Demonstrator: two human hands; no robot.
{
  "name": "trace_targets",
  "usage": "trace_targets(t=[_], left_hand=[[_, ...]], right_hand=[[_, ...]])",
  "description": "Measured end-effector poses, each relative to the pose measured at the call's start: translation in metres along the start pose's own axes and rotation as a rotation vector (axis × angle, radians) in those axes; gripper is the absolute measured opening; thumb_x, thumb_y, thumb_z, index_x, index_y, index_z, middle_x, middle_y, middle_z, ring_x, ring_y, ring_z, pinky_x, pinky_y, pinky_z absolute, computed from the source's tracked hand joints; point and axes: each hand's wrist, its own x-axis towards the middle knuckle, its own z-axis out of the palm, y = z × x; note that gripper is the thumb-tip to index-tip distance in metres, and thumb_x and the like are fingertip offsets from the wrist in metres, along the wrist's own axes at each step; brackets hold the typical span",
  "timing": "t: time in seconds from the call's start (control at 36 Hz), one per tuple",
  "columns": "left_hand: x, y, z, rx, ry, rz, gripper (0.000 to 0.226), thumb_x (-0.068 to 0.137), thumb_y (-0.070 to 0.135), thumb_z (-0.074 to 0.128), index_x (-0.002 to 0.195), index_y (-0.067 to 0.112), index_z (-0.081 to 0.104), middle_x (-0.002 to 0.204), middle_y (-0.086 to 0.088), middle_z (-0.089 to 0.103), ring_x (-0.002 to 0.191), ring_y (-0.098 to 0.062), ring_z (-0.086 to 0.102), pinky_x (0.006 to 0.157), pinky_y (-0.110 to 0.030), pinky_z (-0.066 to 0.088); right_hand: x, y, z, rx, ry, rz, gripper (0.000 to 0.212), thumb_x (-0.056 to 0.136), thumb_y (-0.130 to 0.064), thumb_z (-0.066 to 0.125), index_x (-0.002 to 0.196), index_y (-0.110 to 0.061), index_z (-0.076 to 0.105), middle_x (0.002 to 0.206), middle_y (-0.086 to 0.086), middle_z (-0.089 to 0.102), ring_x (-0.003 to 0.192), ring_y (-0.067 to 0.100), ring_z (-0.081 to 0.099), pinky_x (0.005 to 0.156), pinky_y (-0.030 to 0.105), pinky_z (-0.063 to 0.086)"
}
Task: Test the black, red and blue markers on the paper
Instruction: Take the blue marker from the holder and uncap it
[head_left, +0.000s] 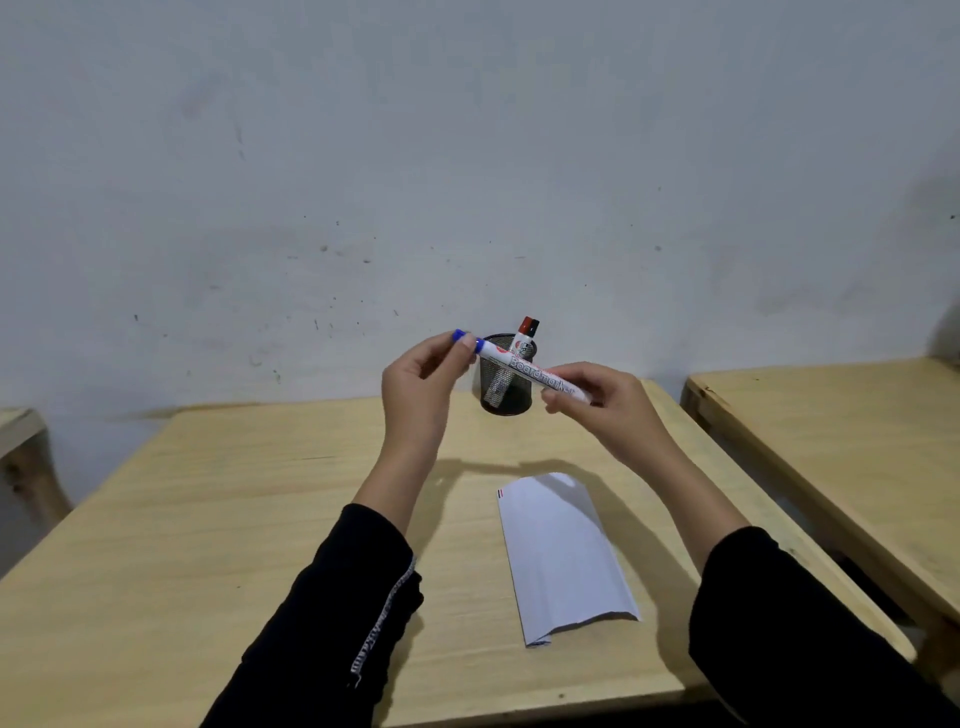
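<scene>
I hold the blue marker level in the air above the table, in front of the holder. My left hand pinches its blue cap end and my right hand grips the white barrel's other end. Behind it, the red marker and the black marker stand capped in a black mesh pen holder. A folded white paper lies on the table below my hands, with small red, black and blue marks at its far left corner.
The wooden table stands against a grey wall. A second wooden table sits close on the right with a gap between. A piece of wooden furniture shows at the left edge.
</scene>
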Motion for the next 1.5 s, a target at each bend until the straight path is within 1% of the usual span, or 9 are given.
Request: trace_targets(t=[0.14,0.25,0.31,0.72,0.97,1.11,1.22,1.31,1.5], left_hand=[[-0.003,-0.016,-0.013,-0.183,0.010,-0.164,0.007,0.086,0.008,0.063,0.085,0.007,0.070,0.065,0.006,0.069,0.065,-0.005,0.063,0.070,-0.014,0.052],[-0.012,-0.023,-0.008,-0.184,-0.100,-0.243,0.006,0.086,0.007,0.063,0.086,0.004,0.069,0.065,0.002,0.069,0.064,-0.006,0.064,0.068,-0.013,0.052],[-0.016,-0.023,-0.003,-0.164,-0.162,-0.260,0.006,0.085,0.006,0.064,0.083,0.006,0.069,0.066,0.001,0.070,0.064,-0.006,0.065,0.068,-0.013,0.052],[-0.008,-0.024,-0.002,0.023,-0.301,-0.241,0.019,0.088,0.007,0.061,0.102,-0.004,0.066,0.062,0.006,0.068,0.060,-0.003,0.062,0.069,-0.013,0.052],[0.007,-0.042,-0.022,-0.047,-0.238,-0.346,0.010,0.088,0.007,0.061,0.081,0.005,0.068,0.064,0.004,0.069,0.061,-0.003,0.063,0.066,-0.012,0.053],[0.015,-0.057,-0.034,0.313,-0.223,-0.345,0.008,0.084,0.005,0.064,0.078,0.008,0.069,0.071,-0.004,0.065,0.063,-0.010,0.061,0.070,-0.019,0.053],[0.012,-0.074,-0.031,0.679,-0.213,-0.322,0.004,0.079,0.003,0.062,0.078,0.002,0.065,0.058,0.001,0.048,0.039,0.001,0.048,0.040,-0.011,0.036],[0.014,-0.085,-0.029,0.904,-0.312,-0.268,0.008,0.078,0.007,0.062,0.081,0.001,0.066,0.064,0.003,0.049,0.050,-0.005,0.045,0.046,-0.017,0.033],[0.020,-0.094,-0.022,0.979,-0.382,-0.260,0.008,0.077,0.008,0.060,0.082,0.002,0.064,0.066,0.001,0.048,0.060,-0.014,0.043,0.053,-0.022,0.034]], right_hand=[[0.001,-0.005,0.004,0.334,0.074,0.034,0.014,0.079,-0.001,0.066,0.089,-0.009,0.070,0.070,-0.005,0.071,0.070,0.011,0.064,0.073,0.020,0.053],[0.001,-0.008,0.009,0.747,0.176,0.171,0.011,0.084,-0.001,0.060,0.087,-0.010,0.065,0.066,-0.006,0.066,0.061,0.006,0.063,0.065,0.015,0.053],[0.001,-0.009,0.015,0.811,0.185,0.204,0.011,0.085,0.000,0.059,0.089,-0.010,0.063,0.064,-0.006,0.065,0.057,0.004,0.062,0.062,0.013,0.052],[0.005,-0.004,0.028,0.646,0.020,0.106,0.014,0.088,0.006,0.051,0.086,-0.005,0.059,0.065,-0.006,0.068,0.066,0.005,0.063,0.068,0.015,0.050],[0.010,0.010,0.020,0.653,0.065,0.121,0.013,0.086,0.006,0.053,0.087,-0.004,0.061,0.067,-0.007,0.068,0.065,0.004,0.061,0.069,0.014,0.049],[0.012,0.021,0.015,0.673,0.198,0.213,0.012,0.086,0.001,0.057,0.085,-0.008,0.064,0.063,-0.007,0.066,0.059,0.004,0.061,0.065,0.013,0.050],[0.011,0.034,0.019,0.624,0.266,0.287,0.009,0.085,-0.001,0.061,0.084,-0.009,0.066,0.069,0.000,0.064,0.062,0.006,0.061,0.065,0.014,0.051],[0.009,0.041,0.019,0.584,0.265,0.317,0.009,0.085,0.000,0.061,0.085,-0.008,0.065,0.076,0.007,0.062,0.063,0.007,0.060,0.063,0.014,0.051],[0.007,0.047,0.019,0.504,0.241,0.346,0.010,0.085,0.000,0.061,0.084,-0.009,0.065,0.072,0.005,0.063,0.067,0.011,0.058,0.065,0.016,0.049]])
